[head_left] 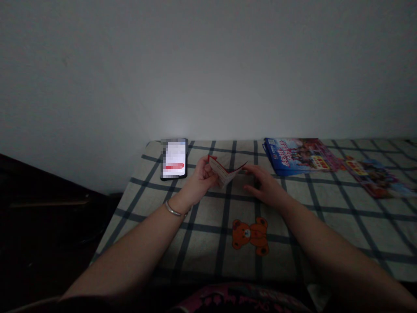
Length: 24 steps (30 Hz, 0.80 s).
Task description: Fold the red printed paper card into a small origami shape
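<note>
A small folded paper leaflet [224, 174], pale inside with red outer edges, is partly spread in a V above the checked tablecloth. My left hand [205, 176] grips its left side, with the thumb across the inner page; a silver bangle circles that wrist. Beside the leaflet's right edge is my right hand [262, 184], thumb and fingers apart. Its index fingertip is at the leaflet's upper right corner; whether it presses on the paper I cannot tell.
A phone [175, 158] with a lit, blurred screen lies left of my hands. Several colourful printed flyers [299, 154] are stacked at the back right, with another flyer [378, 176] beside them. An orange bear picture [250, 234] marks the tablecloth [202, 252]. A wall stands behind the table.
</note>
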Tool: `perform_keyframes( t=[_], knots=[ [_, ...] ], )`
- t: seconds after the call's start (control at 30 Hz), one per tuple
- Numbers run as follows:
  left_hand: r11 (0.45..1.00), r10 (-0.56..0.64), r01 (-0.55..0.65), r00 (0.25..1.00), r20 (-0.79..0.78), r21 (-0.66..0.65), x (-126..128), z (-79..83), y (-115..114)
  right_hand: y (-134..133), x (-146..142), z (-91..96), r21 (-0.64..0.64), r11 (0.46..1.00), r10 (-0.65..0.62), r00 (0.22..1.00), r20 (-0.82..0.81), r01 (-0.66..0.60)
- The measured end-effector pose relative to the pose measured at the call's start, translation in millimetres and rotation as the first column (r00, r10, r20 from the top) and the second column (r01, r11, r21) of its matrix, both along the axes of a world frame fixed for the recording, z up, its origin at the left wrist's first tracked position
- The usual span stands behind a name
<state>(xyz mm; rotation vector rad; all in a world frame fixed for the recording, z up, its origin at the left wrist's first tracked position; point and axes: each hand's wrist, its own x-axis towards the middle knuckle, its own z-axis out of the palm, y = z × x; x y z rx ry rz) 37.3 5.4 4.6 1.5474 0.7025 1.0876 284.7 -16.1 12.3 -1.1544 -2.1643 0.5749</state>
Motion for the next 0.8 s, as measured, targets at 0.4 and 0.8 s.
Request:
perform_keyframes(
  t=[0.4,0.8],
  knots=[
    [0.976,0.143,-0.115,0.978,-0.151,0.183,3.2,-4.7,1.1,-0.4,-6.7,0.0,-0.237,0.964,-0.164,0.975,-0.152,0.125],
    [0.864,0.403,-0.245,0.86,-0.313,0.44,-5.5,-3.9,0.9,3.8,-0.6,1.4,-0.122,0.913,-0.376,0.919,0.115,0.389]
  ],
)
